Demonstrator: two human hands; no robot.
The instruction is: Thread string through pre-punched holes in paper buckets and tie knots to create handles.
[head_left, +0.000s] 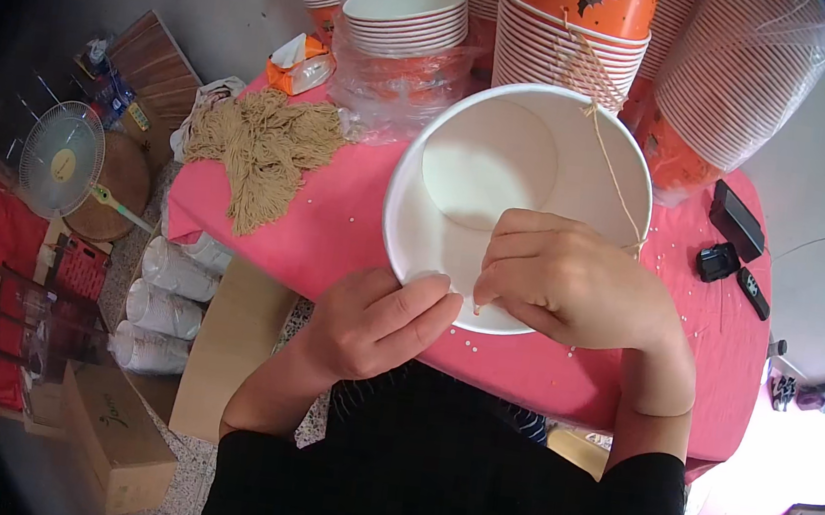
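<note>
I see a large white paper bucket (502,166), round and smooth inside, tilted toward me over the near edge of the desk (335,229), which wears a pink cloth. My left hand (381,320) clamps the bucket's lower rim, thumb inside, its grip clenched on the paper wall. My right hand (571,279) reaches into the bucket, fingertips pinched on a thin tan string (615,168) that runs up to the far rim (I cannot tell whether it passes through a hole there). One bucket is in hand; behind it I count at least five nested stacks of matching buckets (566,42), orange outside, white inside. One fluffy bundle of tan twine (263,146) lies left on the desk. Three black devices (735,219) sit at the right, and tiny white beads (563,352) dot the cloth.
</note>
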